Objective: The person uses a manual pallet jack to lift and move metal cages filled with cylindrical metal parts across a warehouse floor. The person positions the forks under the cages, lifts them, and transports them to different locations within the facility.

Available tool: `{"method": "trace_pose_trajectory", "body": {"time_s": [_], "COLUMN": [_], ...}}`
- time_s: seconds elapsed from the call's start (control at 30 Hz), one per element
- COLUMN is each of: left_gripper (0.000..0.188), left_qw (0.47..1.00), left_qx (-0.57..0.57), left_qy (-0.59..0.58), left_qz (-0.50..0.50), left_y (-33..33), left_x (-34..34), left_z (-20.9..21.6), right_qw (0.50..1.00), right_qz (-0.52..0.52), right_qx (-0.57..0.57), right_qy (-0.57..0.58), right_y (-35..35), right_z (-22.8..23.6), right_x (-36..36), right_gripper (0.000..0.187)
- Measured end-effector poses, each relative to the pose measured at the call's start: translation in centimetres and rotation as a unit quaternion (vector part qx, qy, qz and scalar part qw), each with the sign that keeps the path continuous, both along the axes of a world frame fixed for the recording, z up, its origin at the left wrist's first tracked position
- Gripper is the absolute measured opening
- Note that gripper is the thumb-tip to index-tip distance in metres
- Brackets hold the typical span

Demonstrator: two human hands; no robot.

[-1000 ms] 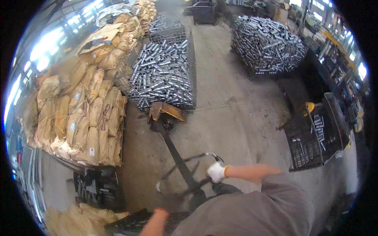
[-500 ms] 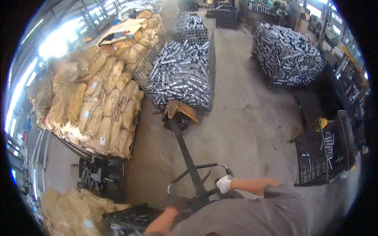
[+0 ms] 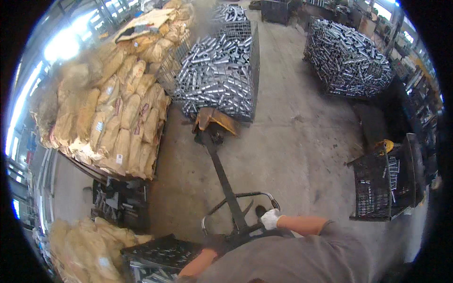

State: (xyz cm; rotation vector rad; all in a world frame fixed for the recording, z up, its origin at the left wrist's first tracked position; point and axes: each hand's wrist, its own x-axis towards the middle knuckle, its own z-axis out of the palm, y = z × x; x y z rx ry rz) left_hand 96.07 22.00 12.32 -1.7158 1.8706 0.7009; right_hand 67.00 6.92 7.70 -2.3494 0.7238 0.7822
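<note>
Observed at the right side of the dark metal looped handle (image 3: pixel 255 194): right hand (image 3: pixel 271 219) in a white fabric glove, fingers apparently curled around the bar. Left hand (image 3: pixel 221 244), across the loop to the left: dark and blurred, grip impossible to tell.

Located ahead of the right hand, somewhat left: orange-yellow steel pallet jack (image 3: pixel 214 120), joined to the handle by a long, straight, dark shaft (image 3: pixel 220 172). Just beyond, contact not certain: dark wire-mesh cage (image 3: pixel 256 70) heaped with short grey metal tubes (image 3: pixel 214 92). Forks hidden; load on them not verifiable.

Handling, by judgement: heavy and slow to start or stop with a full cage aboard; shaft and loop stiff, no flex expected; bare metal possibly slippery under cloth; loose top tubes liable to roll off at a jolt. Best taken hold of evenly by both sides of the loop, not by shaft or mesh. For clearance: ahead and left of the left hand, stacked tan bulging sacks (image 3: pixel 127 132), likely soft and easily snagged; right of the right hand, well apart, black mesh-sided bin (image 3: pixel 373 198), judged rigid.
</note>
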Motion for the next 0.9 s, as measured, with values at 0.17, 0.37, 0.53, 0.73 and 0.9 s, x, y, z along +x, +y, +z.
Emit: {"method": "trace_pose_trajectory", "body": {"time_s": [0.17, 0.37, 0.53, 0.73, 0.9], "left_gripper": [0.049, 0.038, 0.053, 0.058, 0.043], "left_qw": [0.958, 0.872, 0.998, 0.970, 0.921], "left_qx": [-0.226, -0.470, 0.056, -0.113, -0.277], "left_qy": [0.177, -0.061, -0.008, 0.193, -0.033], "left_qz": [0.025, 0.125, 0.024, 0.093, 0.271], "left_y": [-11.7, -18.1, -4.2, -12.6, -18.6], "left_x": [8.1, 9.4, -1.2, 5.9, 8.4], "left_z": [11.7, 16.3, 5.1, 15.2, 17.0], "right_qw": [0.987, 0.850, 0.984, 0.926, 0.813], "right_qz": [0.061, -0.070, -0.005, 0.027, -0.036], "right_qx": [-0.145, -0.407, 0.067, -0.256, -0.432], "right_qy": [-0.036, -0.328, 0.163, -0.277, -0.389], "right_y": [-12.9, -18.5, -1.9, -12.4, -19.8], "right_z": [13.4, 20.1, 3.6, 12.3, 16.7], "right_x": [5.9, 8.8, 1.8, 4.6, 7.9], "right_gripper": [0.024, 0.015, 0.044, 0.017, 0.016]}}
